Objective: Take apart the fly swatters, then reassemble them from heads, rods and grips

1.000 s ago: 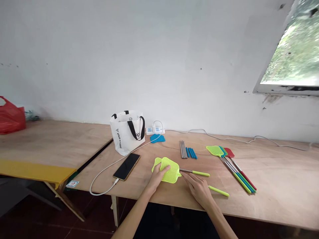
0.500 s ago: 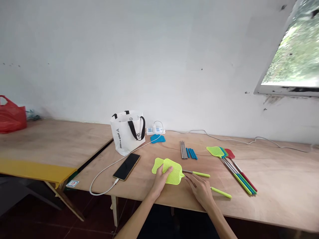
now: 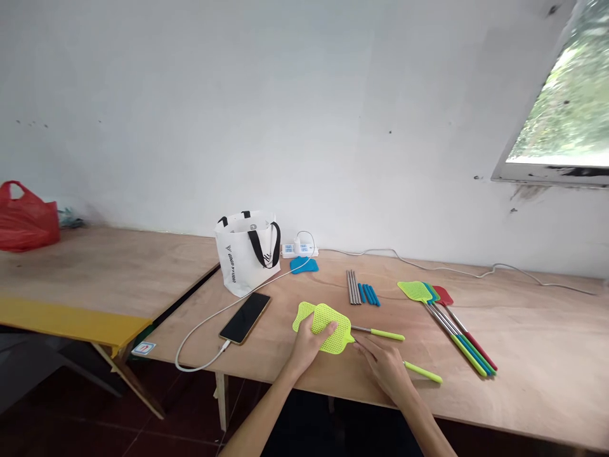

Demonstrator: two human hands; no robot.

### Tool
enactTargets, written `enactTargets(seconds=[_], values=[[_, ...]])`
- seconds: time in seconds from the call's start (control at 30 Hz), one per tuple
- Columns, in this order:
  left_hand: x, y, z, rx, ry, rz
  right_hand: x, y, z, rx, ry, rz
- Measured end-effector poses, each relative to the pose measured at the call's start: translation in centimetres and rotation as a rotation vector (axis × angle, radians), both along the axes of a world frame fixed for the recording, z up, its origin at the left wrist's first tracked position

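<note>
My left fingers (image 3: 329, 331) are pinching a swatter head (image 3: 339, 317), likely light and bendy, right fingers (image 3: 372, 346) gripping its firmer-looking rod (image 3: 356, 342) near the neck (image 3: 349, 339).

At twelve o'clock from the view's centre, wall (image 3: 304, 114), with small dark marks; at two, window (image 3: 564, 105), foliage beyond. At nine, red bag (image 3: 27, 222) on the second table (image 3: 137, 260); between eight and nine, that table's yellow edge (image 3: 71, 324). At eight, sticker (image 3: 143, 348), on the corner of the near table (image 3: 547, 355). White bag (image 3: 250, 273), upright, with black handles; at six o'clock from it, phone (image 3: 245, 318), screen dark; at three, power strip (image 3: 301, 252), by the wall. White cable (image 3: 176, 359) loops from power strip to phone; grey cord (image 3: 438, 268) runs from the power strip toward three o'clock.
</note>
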State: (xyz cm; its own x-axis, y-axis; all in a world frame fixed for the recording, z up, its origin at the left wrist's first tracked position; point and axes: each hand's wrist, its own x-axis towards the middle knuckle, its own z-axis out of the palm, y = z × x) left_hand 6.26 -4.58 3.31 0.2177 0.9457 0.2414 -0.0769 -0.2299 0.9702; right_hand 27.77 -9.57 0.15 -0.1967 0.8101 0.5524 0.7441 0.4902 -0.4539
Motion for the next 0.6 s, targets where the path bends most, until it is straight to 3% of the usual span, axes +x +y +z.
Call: enactTargets(seconds=[0.13,0.37,0.5,0.6], values=[[-0.8,0.2,0.6,-0.007,-0.006,-0.017,-0.1,-0.2,1.2,-0.052,0.04,0.055],[-1.0,0.1,0.9,-0.025,-0.03,-0.068,-0.3,0.0,1.1,0.046,0.072,-0.085],[-1.6,0.1,1.4,-0.02,0.051,-0.124,0.1,-0.3,1.7,0.079,0.017,0.003],[-2.4,-0.2,2.6,0.101,0.193,-0.184,0.2,-0.7,2.7,0.034,0.014,0.096]])
